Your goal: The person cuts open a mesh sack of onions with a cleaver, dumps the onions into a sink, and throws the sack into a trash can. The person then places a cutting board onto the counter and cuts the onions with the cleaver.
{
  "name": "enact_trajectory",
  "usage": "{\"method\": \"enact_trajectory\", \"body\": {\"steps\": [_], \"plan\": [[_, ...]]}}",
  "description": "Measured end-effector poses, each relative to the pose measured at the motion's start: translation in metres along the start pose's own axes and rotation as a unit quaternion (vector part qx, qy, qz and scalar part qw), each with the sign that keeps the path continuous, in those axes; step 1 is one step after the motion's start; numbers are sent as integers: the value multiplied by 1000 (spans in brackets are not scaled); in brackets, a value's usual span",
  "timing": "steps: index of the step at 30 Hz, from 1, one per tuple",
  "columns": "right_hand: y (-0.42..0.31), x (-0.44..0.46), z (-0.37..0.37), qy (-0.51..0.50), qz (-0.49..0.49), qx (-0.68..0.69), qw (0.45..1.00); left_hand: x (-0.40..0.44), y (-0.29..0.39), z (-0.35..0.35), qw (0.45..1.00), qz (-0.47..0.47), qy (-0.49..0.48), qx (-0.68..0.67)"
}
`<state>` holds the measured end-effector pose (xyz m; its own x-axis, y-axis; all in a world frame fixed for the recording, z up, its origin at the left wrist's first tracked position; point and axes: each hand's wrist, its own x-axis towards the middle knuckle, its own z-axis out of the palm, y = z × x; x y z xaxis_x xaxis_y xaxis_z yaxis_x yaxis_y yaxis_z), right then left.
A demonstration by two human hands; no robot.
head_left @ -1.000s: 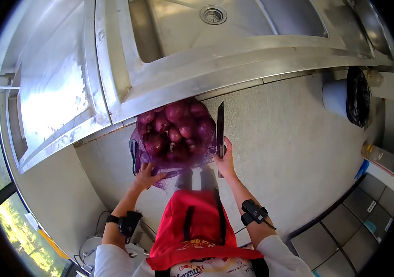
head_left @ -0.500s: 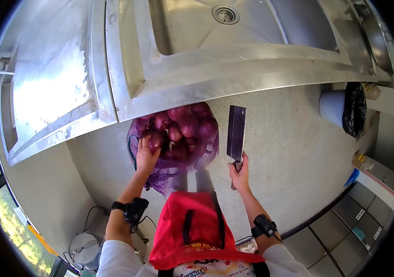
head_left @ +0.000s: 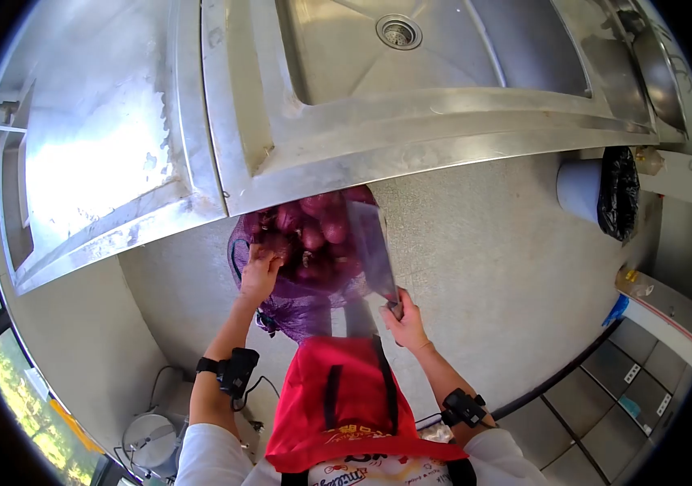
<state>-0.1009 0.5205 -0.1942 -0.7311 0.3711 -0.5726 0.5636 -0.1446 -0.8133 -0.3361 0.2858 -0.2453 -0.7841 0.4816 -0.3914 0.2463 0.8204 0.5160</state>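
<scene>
A purple mesh bag of red onions lies on the floor below the sink counter, its top part open. My left hand is at the bag's left side, its fingers curled against a red onion. Part of that onion is hidden by the fingers. My right hand is wrapped round the handle of a cleaver. Its broad blade points away from me and overlaps the right edge of the bag in view, slightly blurred.
Above the bag runs the front edge of a steel counter with a sink basin. A bin with a black liner stands at the right. A round metal pot is at lower left. My red apron hangs in front of me.
The cleaver has swung left and tilted, from beside the bag to over its right edge. My left hand has shifted slightly, staying at the same onion.
</scene>
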Motion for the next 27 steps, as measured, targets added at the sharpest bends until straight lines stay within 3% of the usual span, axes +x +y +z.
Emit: {"method": "enact_trajectory", "body": {"steps": [1,2,3,4,7,13,17,20,24,27], "plan": [[-4,1,7,-20,-19,-7,1000,3,-8,-3,999,47,21,-10],[-7,4,14,-40,-38,-14,998,5,-8,-9,999,14,-15,-37],[-20,6,18,-86,15,-29,996,8,-7,-17,997,-20,-50,-63],[-24,12,24,-98,-15,-55,994,9,-6,-22,991,-54,-87,-90],[-23,27,49,-111,-115,-102,982,12,-13,-24,997,-28,-50,-60],[-18,34,73,-104,-123,-140,977,11,-20,-28,996,-66,-20,-57],[-8,43,83,-114,-125,-106,980,15,-16,-44,983,-128,-80,-104],[-16,50,88,-133,-102,-109,980,18,-29,-33,987,-142,-33,-67],[-22,62,107,-155,-93,-127,975,23,-38,-36,978,-157,-35,-129],[-36,74,131,-153,-150,-137,967,17,-46,-37,971,-155,-15,-181]]}}
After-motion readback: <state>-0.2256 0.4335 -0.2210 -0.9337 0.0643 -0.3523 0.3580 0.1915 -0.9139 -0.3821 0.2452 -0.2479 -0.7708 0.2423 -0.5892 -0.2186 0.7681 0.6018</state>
